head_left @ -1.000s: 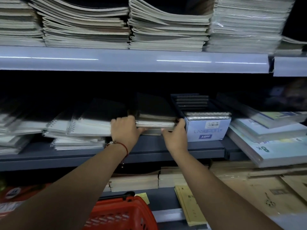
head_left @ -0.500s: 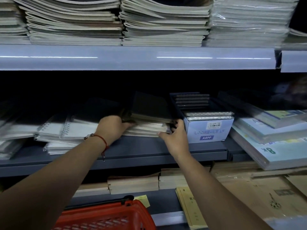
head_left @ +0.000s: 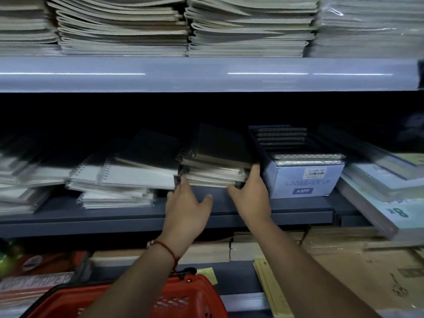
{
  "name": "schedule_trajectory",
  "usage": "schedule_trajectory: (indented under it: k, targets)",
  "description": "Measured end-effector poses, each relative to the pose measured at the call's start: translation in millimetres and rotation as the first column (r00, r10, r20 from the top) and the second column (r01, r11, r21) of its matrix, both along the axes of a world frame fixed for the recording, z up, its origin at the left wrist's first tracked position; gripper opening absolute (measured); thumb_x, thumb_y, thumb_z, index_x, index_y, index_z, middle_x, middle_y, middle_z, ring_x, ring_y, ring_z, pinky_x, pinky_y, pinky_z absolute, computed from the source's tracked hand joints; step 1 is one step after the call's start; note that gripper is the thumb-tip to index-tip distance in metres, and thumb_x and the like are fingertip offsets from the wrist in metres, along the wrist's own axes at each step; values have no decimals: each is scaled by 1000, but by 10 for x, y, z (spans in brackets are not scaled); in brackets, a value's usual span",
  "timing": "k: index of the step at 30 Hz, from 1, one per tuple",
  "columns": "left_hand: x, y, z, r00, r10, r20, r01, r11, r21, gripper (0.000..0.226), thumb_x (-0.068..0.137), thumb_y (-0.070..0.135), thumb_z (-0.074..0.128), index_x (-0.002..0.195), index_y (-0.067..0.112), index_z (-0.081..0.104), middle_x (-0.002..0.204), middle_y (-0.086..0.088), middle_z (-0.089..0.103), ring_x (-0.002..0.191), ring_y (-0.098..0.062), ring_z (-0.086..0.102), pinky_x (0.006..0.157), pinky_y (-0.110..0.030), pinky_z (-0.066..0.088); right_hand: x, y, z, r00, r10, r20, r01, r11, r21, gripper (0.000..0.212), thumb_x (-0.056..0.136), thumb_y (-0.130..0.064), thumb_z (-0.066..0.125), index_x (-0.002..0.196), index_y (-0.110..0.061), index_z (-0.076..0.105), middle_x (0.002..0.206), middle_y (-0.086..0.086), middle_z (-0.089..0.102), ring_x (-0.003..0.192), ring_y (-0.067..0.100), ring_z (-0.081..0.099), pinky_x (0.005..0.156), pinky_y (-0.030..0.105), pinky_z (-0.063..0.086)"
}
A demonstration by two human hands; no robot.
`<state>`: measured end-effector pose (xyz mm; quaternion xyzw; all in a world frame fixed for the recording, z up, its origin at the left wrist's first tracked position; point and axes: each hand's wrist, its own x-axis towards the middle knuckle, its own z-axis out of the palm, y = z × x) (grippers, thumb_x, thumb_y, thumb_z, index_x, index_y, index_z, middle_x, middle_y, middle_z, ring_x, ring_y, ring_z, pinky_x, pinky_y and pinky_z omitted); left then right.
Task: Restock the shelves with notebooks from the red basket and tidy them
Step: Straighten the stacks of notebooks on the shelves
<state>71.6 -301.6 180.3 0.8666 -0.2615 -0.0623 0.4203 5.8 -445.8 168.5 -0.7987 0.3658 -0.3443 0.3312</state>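
Observation:
A stack of dark-covered spiral notebooks [head_left: 215,166] lies on the grey middle shelf [head_left: 114,216]. My left hand [head_left: 185,203] reaches up to the stack's front left corner; its straight fingers touch that corner and the thumb is spread out to the right. My right hand [head_left: 250,191] grips the front right corner, thumb up along the stack's right side and fingertips curled at its lower front edge. The red basket [head_left: 195,294] sits at the bottom of the view under my left forearm; its inside is hidden.
White spiral notebooks [head_left: 121,177] lie in loose piles left of the stack. A blue box marked A6PP [head_left: 302,180] stands tight against its right, with large pads [head_left: 390,203] further right. Tall notebook stacks [head_left: 124,26] fill the upper shelf. Brown books [head_left: 229,251] line the lower shelf.
My left hand has come off the stack's left side and moved right and down to its front left corner. My right hand has stayed at the front right corner.

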Motion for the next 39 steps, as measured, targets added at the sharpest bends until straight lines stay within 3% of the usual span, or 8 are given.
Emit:
schedule_trajectory:
  k: [2,5,12,17,22,29,34,39]
  targets:
    - [94,-88,-8,997,72,-18,-71,997,39,92,93,53,55,159,10,8,154,-10,40,143,-33,32,117,-47,31,-26,-2,15,999,16,44,-18,999,37,54,86,-30,66,127,-17,34,83,2,55,68,12,55,50,28,39]
    - [164,-201,11,992,127,-18,-127,991,31,77,92,51,55,145,2,28,127,-12,58,127,-37,49,110,-49,37,-58,-12,39,993,37,109,-47,994,96,53,87,-27,64,130,-13,36,81,2,55,68,10,53,53,27,40]
    - [240,-256,52,985,133,-108,-144,984,-103,66,86,54,62,130,14,31,105,2,54,118,-34,51,97,-41,42,-110,-40,96,987,115,115,-135,973,189,49,88,-23,64,129,-16,38,86,-13,51,74,0,51,57,17,37]
    - [215,-246,67,983,70,-168,-106,971,-216,70,82,43,69,140,14,42,135,-5,48,119,-26,51,97,-40,45,-129,-10,176,965,115,235,-188,928,320,58,85,-18,63,137,-18,37,126,-7,54,108,13,54,80,27,39]
    - [-34,-194,-48,997,29,-74,-48,960,-275,71,91,35,64,152,19,30,144,0,42,120,-20,51,102,-38,46,-284,3,185,970,144,195,-195,942,272,55,92,-17,62,140,-23,37,125,-16,47,94,-4,53,68,12,36]
    - [79,-134,-50,999,-43,-17,34,931,-364,95,91,34,71,159,23,5,156,-1,38,136,-12,42,97,-22,36,-324,-73,127,977,153,146,-184,955,231,71,100,-47,48,158,-23,14,158,-2,34,143,18,34,110,30,28]
    - [62,-225,-61,997,-25,-73,-11,888,-459,73,90,26,73,147,24,28,138,9,46,123,-10,48,93,-24,39,-233,-80,58,989,29,148,-54,984,171,57,104,-45,36,155,-21,26,141,5,53,129,26,49,99,33,37]
    - [169,-107,-111,993,-56,107,86,952,-294,78,84,24,80,142,25,28,123,16,46,108,-6,51,86,-23,44,-221,-68,24,991,-27,134,13,995,100,48,106,-40,33,148,-18,35,107,5,65,98,24,59,77,29,39]
